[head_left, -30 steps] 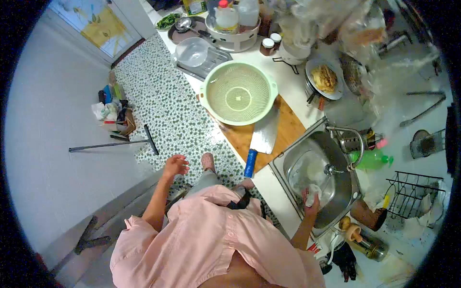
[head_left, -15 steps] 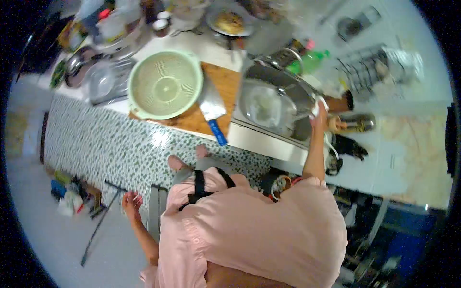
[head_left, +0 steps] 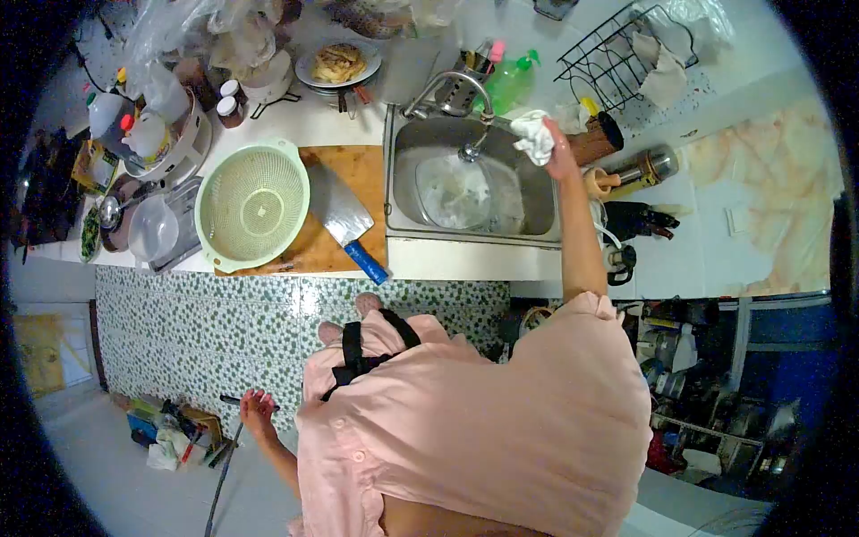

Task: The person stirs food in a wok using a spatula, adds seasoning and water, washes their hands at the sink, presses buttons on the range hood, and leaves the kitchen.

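Observation:
My right hand (head_left: 560,154) is closed on a crumpled white cloth (head_left: 534,136), held at the back right corner of the steel sink (head_left: 548,201). Inside the sink, a clear plastic tub (head_left: 452,190) holds water beneath the faucet (head_left: 455,76). My left hand (head_left: 258,408) hangs low at my left side, away from the counter, its fingers loosely apart and holding nothing. On the wooden cutting board (head_left: 358,183), left of the sink, lie a pale green colander (head_left: 259,206) and a cleaver (head_left: 344,212) with a blue handle.
A plate of food (head_left: 338,64) stands behind the board. A green bottle (head_left: 514,85) and a black wire rack (head_left: 617,58) are behind the sink. At right are a wooden mortar (head_left: 598,182) and a glass jar (head_left: 660,163). Clear containers (head_left: 154,229) sit at left.
My view has turned, and the counter now lies more level. My right hand, with the white cloth, has moved toward the back of the sink. My left hand stays low.

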Demonstrator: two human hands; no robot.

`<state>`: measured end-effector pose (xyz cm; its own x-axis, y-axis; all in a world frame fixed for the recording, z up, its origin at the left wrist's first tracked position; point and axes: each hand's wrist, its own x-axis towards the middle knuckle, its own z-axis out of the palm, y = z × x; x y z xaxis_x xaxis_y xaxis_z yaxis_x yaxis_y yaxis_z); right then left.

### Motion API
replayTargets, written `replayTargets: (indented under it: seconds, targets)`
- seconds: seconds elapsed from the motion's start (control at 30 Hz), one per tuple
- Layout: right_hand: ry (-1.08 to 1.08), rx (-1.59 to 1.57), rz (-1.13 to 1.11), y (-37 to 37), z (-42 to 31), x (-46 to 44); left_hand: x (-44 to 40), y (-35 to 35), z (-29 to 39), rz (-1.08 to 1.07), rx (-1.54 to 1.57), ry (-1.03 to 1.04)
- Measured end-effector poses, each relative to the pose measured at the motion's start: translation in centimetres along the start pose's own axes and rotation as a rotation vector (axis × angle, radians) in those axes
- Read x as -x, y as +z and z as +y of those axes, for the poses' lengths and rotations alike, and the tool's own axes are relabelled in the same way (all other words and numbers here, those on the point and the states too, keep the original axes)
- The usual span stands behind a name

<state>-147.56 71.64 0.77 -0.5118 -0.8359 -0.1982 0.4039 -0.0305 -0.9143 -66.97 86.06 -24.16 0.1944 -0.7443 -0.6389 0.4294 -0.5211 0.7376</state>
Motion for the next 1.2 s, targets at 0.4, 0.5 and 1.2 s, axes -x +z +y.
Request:
replayTargets:
  seconds: [0.4,0.5,1.2]
  targets:
    - [-0.129,0.644,0.030,-5.5,-3.4,-4.6,1.4,5.5,0.3,0.077,-0.208,-0.039]
    - [-0.225,0.710,0.045,-5.0,-5.3,-6.8,1.2,5.8,-0.2,0.082,-0.195,-0.073]
    - [-0.909,0.973,0.223,10.3,14.4,-4.8,5.0,3.2,-1.9,0.124,-0.071,-0.112]
